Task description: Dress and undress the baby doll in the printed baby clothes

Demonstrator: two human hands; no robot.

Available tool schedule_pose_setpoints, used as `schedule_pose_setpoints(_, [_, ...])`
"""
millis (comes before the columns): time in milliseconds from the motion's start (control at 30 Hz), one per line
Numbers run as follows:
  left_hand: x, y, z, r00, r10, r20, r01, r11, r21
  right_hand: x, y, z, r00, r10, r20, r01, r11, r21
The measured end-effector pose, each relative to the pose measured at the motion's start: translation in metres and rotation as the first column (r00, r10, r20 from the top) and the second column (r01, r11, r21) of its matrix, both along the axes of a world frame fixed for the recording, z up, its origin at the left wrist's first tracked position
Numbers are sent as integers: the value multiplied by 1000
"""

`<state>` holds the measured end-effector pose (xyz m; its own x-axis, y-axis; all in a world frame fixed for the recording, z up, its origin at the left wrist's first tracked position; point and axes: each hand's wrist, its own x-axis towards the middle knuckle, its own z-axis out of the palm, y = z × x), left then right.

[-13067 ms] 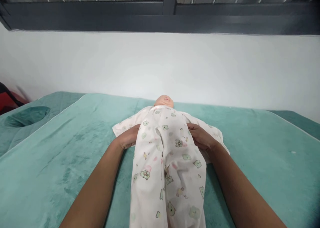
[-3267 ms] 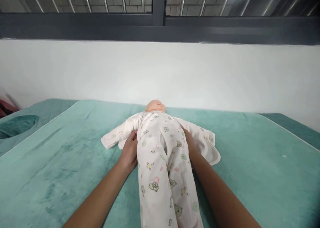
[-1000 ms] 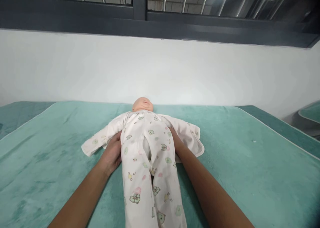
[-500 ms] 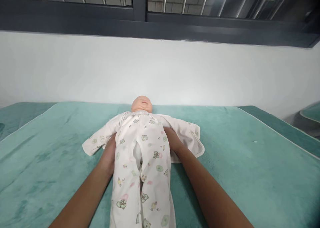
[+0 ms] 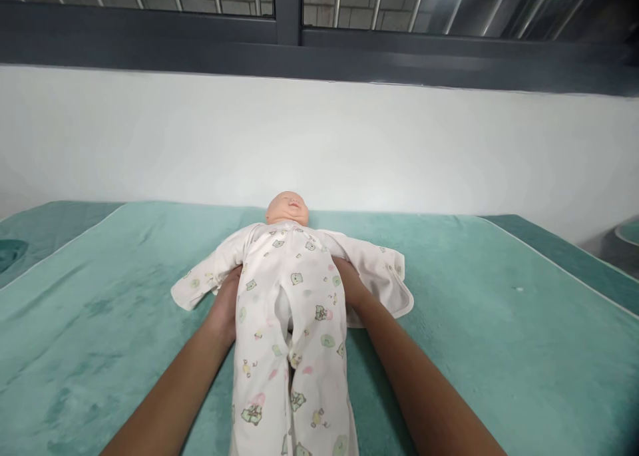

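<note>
A baby doll (image 5: 288,208) lies on its back, its head toward the wall. It has on a white top (image 5: 219,263) with spread sleeves, and white split-crotch baby pants (image 5: 309,339) printed with small bears cover its front up to the chest. My left hand (image 5: 229,299) is against the left side of the pants, its fingers hidden behind the cloth. On the other side, my right hand (image 5: 348,279) reaches in between the pants and the top's open flap (image 5: 382,289); its fingers are out of sight too.
The doll rests on a green plush cover (image 5: 474,329) with darker borders. Behind it stands a white wall (image 5: 319,143), below a dark window frame (image 5: 200,40) with metal bars outside. Part of another green surface (image 5: 628,232) shows at the far right.
The whole view has shifted slightly, so the doll and both hands appear a little farther right. Both hands stay at the sides of the pants.
</note>
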<state>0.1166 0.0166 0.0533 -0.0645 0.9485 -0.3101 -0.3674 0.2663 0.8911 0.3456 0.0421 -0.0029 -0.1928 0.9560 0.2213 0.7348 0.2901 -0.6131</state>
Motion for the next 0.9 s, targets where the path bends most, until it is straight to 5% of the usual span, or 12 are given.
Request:
schedule_pose_setpoints(167, [0, 4, -5, 1000, -1, 21, 2, 1000, -28, 0, 0, 0, 999, 29, -26, -29, 999, 25])
schedule_pose_setpoints(367, [-6, 4, -6, 975, -12, -222, 55, 980, 189, -4, -5, 7, 993, -12, -114, 24, 994, 103])
schedule_pose_setpoints(567, [-18, 13, -22, 743, 64, -666, 247, 899, 362, -2, -19, 11, 975, -132, -179, 159, 977, 144])
schedule_pose_setpoints(633, [-25, 15, -31, 651, 81, -755, 363, 840, 403, 0, -29, 11, 987, -121, -108, 137, 979, 150])
schedule_pose_setpoints(800, [-40, 2, -51, 428, 104, -898, 725, 553, 410, -5, -73, 11, 978, 107, 179, -146, 965, 217])
schedule_pose_setpoints(900, [-47, -12, -60, 369, 176, -913, 769, 494, 406, -14, -94, 9, 962, 185, 199, -227, 950, 214])
